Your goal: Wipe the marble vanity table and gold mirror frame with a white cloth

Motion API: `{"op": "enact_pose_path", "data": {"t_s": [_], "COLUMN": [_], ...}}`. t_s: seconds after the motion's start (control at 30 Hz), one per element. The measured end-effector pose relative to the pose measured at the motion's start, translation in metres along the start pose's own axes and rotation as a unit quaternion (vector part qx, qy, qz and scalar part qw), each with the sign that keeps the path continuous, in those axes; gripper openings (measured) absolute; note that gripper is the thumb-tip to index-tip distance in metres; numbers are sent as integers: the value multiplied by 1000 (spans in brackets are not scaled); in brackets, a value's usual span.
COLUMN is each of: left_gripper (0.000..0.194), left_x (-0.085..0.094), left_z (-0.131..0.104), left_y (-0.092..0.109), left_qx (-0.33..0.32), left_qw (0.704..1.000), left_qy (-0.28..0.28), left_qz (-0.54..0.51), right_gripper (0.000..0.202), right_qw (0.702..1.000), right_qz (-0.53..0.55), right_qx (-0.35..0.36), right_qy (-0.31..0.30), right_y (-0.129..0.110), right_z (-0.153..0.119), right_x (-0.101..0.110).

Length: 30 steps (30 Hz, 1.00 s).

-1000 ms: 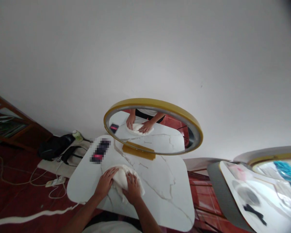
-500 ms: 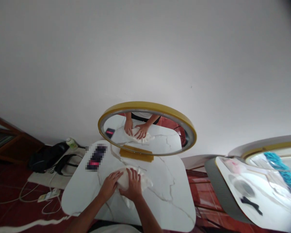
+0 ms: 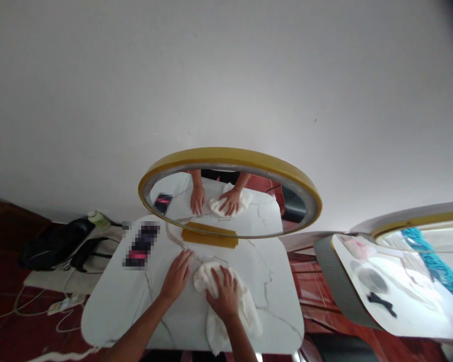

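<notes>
A white cloth lies crumpled on the white marbled table, right of the middle. My right hand presses flat on it with the fingers spread. To the left, my left hand rests palm down on the bare tabletop, its fingers stretched out, not touching the cloth. Behind both hands stands an oval mirror with a gold frame on a gold base; it reflects the hands and the cloth.
A dark pixelated object lies at the table's left. On the floor at left are a black bag, cables and a power strip. At right stands a second white table with a black item.
My right hand and the cloth have moved right, and the cloth is more spread out. My left hand has come off the cloth onto the tabletop. The view has shifted slightly.
</notes>
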State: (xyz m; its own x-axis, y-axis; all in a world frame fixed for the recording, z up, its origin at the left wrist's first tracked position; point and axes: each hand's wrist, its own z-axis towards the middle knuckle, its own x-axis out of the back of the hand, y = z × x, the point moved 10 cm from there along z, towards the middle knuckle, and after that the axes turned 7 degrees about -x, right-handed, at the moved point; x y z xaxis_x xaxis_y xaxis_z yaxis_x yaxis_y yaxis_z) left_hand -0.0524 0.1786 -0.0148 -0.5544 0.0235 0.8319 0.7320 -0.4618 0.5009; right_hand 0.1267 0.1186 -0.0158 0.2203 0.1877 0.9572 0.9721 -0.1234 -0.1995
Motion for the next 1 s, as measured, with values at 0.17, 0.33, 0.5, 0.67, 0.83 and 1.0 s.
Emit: {"op": "enact_pose_path", "data": {"t_s": [0.17, 0.33, 0.5, 0.67, 0.83, 1.0], "left_gripper": [53, 55, 57, 59, 60, 61], "left_x": [12, -1, -4, -7, -15, -19], "left_z": [32, 39, 38, 40, 38, 36], "left_y": [-26, -38, -36, -36, -40, -43], "left_qx": [40, 50, 52, 46, 41, 38], "left_qw": [995, 993, 992, 990, 987, 985], "left_qy": [62, 53, 43, 41, 50, 48], "left_qz": [62, 92, 106, 129, 149, 164], "right_gripper": [55, 53, 52, 50, 50, 53], "right_qw": [997, 976, 957, 947, 959, 974], "right_qz": [21, 54, 49, 25, 17, 26], "right_qx": [-57, -167, -239, -267, -219, -147], "right_qy": [45, 129, 156, 177, 177, 170], "right_y": [25, 64, 91, 105, 105, 96], "right_z": [13, 26, 50, 77, 91, 92], "right_x": [-10, 6, 32, 45, 34, 25]}}
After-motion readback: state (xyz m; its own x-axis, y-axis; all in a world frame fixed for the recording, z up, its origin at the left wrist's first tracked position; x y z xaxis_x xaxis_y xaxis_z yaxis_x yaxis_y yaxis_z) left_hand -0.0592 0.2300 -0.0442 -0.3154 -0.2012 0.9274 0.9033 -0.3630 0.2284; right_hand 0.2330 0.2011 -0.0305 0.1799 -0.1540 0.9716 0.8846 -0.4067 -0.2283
